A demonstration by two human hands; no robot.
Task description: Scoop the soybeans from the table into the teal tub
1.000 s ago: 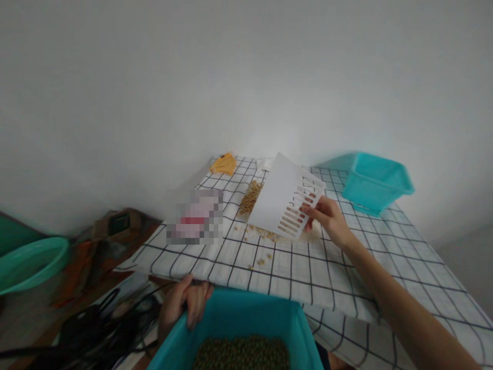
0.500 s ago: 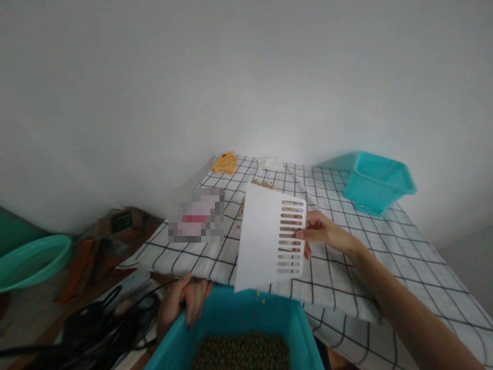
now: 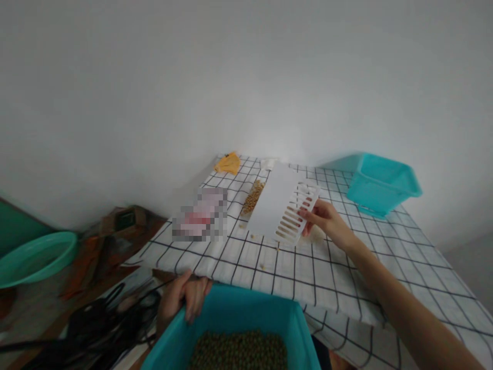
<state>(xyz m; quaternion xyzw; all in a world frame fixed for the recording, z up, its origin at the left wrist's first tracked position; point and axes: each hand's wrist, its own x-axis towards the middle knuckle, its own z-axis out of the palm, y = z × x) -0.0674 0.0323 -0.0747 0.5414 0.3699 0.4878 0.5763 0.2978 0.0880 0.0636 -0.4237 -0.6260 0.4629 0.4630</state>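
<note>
My right hand pinches a flat white plastic scraper by its slotted edge and holds it tilted over the checked tablecloth. Beside the scraper's left edge lies a small pile of tan beans, partly hidden behind it. A few loose beans are scattered on the cloth below. My left hand is wrapped over the rim of a teal bin at the table's front edge. Many small greenish-brown beans cover the bottom of that bin.
A second teal basket stands at the back right. A yellow cloth-like item and a white one lie at the back. A blurred-out pink packet rests on the left. Below are a green basin and black cables.
My right hand has moved the scraper from above the bin's far rim back over the table and tilted it flatter. More of the tan pile shows. My left hand stays on the rim.
</note>
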